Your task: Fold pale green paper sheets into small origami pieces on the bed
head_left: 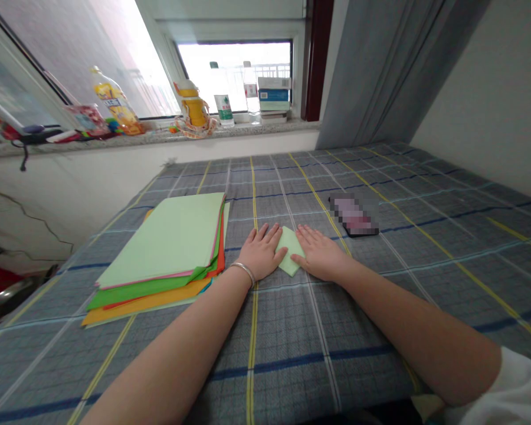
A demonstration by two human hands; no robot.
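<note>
At left centre a stack of coloured paper (163, 254) lies on the plaid sheet (380, 330). Just right of it, mid-frame, the left hand (261, 252) lies flat, fingers together, touching a small folded green sheet (289, 251). The right hand (321, 255) presses flat on its other edge. Further right sits a phone (354, 216). Bottles (194, 106) line the sill (265, 128), upper left.
</note>
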